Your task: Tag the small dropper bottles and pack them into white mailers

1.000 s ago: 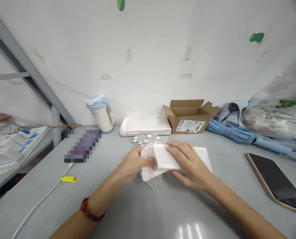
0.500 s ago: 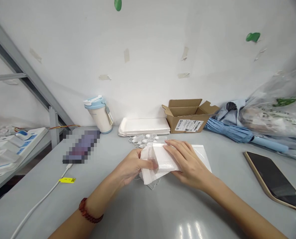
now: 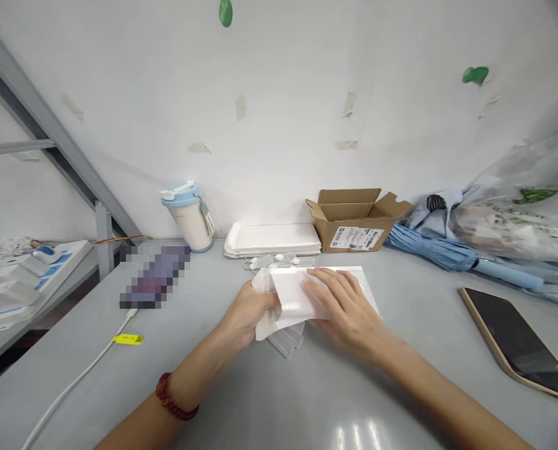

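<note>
Both my hands are on a white flat packet in a clear plastic sleeve (image 3: 292, 299) at the middle of the grey table (image 3: 307, 400). My left hand (image 3: 247, 312) pinches the sleeve's left end, its fingers curled round the edge. My right hand (image 3: 345, 309) lies on top of the packet with fingers pressed down and a little apart. A clear plastic piece (image 3: 285, 340) sticks out from beneath the packet toward me. Small white parts on cords (image 3: 272, 259) lie just behind the packet.
A stack of white trays (image 3: 273, 239), an open cardboard box (image 3: 356, 219) and a blue-lidded cup (image 3: 189, 215) stand along the wall. Folded blue umbrella (image 3: 447, 253) and plastic bags (image 3: 522, 212) at right. A tablet (image 3: 517, 340) lies near right; a blurred phone (image 3: 155, 276) with white cable (image 3: 72, 384) at left.
The packet has been pushed leftward and tilted up slightly; my right hand slid left over it. The other person's hand seen at the far left a second ago is gone.
</note>
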{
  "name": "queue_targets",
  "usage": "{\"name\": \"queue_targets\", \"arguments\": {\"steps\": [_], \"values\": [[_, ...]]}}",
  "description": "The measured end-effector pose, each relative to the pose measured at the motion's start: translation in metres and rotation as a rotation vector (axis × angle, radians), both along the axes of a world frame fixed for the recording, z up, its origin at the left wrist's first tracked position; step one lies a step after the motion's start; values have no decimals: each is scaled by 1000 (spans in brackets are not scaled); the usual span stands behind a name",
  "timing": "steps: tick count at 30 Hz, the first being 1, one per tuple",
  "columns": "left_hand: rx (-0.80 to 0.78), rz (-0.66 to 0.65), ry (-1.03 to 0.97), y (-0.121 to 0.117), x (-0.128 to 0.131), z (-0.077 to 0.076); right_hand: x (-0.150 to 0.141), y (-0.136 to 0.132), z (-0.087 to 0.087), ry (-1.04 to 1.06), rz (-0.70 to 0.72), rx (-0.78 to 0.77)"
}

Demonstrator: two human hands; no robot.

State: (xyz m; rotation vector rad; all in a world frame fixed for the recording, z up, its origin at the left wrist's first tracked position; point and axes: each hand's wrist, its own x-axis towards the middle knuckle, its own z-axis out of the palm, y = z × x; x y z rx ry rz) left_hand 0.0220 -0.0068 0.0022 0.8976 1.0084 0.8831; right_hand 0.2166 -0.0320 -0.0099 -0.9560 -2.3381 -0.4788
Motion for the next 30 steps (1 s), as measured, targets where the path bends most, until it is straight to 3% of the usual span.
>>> {"name": "queue_targets", "arguments": {"steps": [11, 17, 21, 24, 30], "values": [[26, -52, -179, -3, 1, 9, -4, -3, 3, 77, -6, 149], [116, -37, -254, -3, 2, 12, -5, -5, 6, 115, 0, 138], [209, 3, -200, -4, 1, 13, -5, -5, 4, 101, 25, 144], [412, 39, -7, -7, -1, 14, -3, -3, 2, 78, 25, 130], [1129, -109, 566, -16, 1, 4, 1, -1, 0, 153, 42, 228]]}}
